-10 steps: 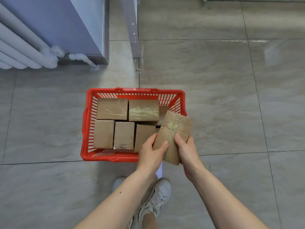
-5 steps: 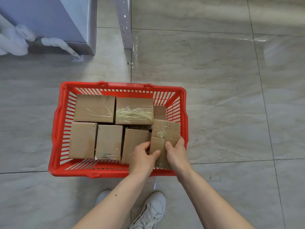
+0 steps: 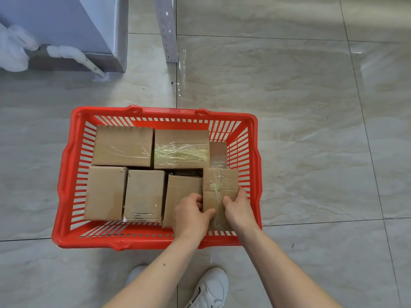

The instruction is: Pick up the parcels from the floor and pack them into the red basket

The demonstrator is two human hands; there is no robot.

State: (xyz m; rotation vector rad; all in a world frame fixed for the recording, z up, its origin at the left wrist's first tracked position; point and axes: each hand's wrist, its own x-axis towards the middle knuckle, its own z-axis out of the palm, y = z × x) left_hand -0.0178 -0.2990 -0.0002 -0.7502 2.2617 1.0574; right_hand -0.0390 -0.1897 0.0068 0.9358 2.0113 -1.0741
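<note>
A red plastic basket (image 3: 66, 174) stands on the tiled floor and holds several brown cardboard parcels packed side by side. At its near right corner a taped parcel (image 3: 219, 185) sits low inside the basket, between the neighbouring parcel (image 3: 181, 192) and the basket's right wall. My left hand (image 3: 191, 215) grips this taped parcel's left edge and my right hand (image 3: 239, 208) grips its right edge. Another small parcel (image 3: 218, 152) lies behind it against the right wall.
A grey-blue cabinet corner (image 3: 100, 30) with white wrapped pipes (image 3: 66, 53) is at the far left. A perforated metal post (image 3: 168, 30) stands beyond the basket. My white shoes (image 3: 211, 287) are just in front of the basket. Bare tiles lie to the right.
Both hands have lowered the taped parcel from above the basket's right rim down into the near right corner. The camera has come closer to the basket.
</note>
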